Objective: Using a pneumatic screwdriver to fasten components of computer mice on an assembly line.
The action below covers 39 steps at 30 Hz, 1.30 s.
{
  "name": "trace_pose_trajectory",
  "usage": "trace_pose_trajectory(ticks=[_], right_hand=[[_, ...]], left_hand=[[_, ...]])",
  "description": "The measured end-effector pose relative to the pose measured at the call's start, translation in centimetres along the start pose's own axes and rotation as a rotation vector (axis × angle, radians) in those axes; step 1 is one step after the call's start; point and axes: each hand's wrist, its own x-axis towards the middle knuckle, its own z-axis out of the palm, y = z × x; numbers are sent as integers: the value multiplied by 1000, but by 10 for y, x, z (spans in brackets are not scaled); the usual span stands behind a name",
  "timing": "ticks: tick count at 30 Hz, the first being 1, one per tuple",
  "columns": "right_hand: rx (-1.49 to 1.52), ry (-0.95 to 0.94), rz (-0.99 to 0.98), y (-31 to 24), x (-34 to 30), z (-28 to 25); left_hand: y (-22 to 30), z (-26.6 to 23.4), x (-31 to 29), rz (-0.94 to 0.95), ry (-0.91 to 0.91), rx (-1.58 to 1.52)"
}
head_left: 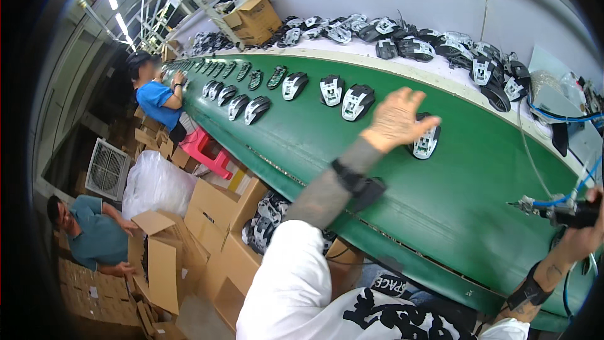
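Note:
My left hand (396, 118) reaches over the green belt, its fingers spread and holding nothing. The thumb lies over the upper end of a black-and-white computer mouse shell (426, 141); whether it touches cannot be told. Just beyond that hand lie two more mouse shells, one nearer (358, 102) and one farther left (331, 90). At the right edge my right hand (584, 239) is closed around a black powered screwdriver (576, 214), with a metal tip pointing left and a blue hose attached. Part of this hand is cut off by the picture's rim.
Rows of mouse parts (257, 109) run along the green belt (402, 214). Piled mouse shells (415, 49) cover the white shelf behind it. Open cartons (214, 214) stand below on the left. One person (157, 97) works by the belt; another (94, 233) is beside boxes.

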Motion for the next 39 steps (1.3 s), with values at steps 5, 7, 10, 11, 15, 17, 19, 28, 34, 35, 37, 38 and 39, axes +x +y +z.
trace_pose_trajectory(ticks=[5, 7, 10, 11, 15, 17, 19, 28, 34, 35, 37, 38, 39], right_hand=[[304, -34, 277, -22, 0, 27], [362, -115, 346, -11, 5, 16], [302, -80, 243, 2, 2, 5], [299, -129, 225, 6, 2, -2], [264, -133, 216, 11, -1, 0], [293, -134, 208, 9, -2, 2], [249, -95, 248, 3, 1, -2], [432, -82, 206, -9, 16, -3], [592, 94, 171, -29, 9, -2], [581, 91, 172, -29, 8, 0], [571, 111, 139, -30, 6, 2], [463, 86, 156, -26, 7, -3], [452, 77, 158, -25, 6, -3]], left_hand=[[20, 76, -15, -220, -128, 167], [28, 79, -19, -178, -16, 172], [48, 62, -16, -200, -223, 203], [57, 61, -21, -197, -219, 214], [78, 63, -46, -156, -327, 252], [92, 53, -49, -124, -406, 270], [103, 49, -47, -38, -372, 60], [171, 70, -54, -631, -299, -2134], [186, 85, -68, -580, -519, -2086], [185, 86, -69, -584, -528, -2094], [181, 89, -71, -595, -528, -2074], [178, 90, -72, -576, -549, -2062], [178, 93, -74, -562, -580, -2053]])
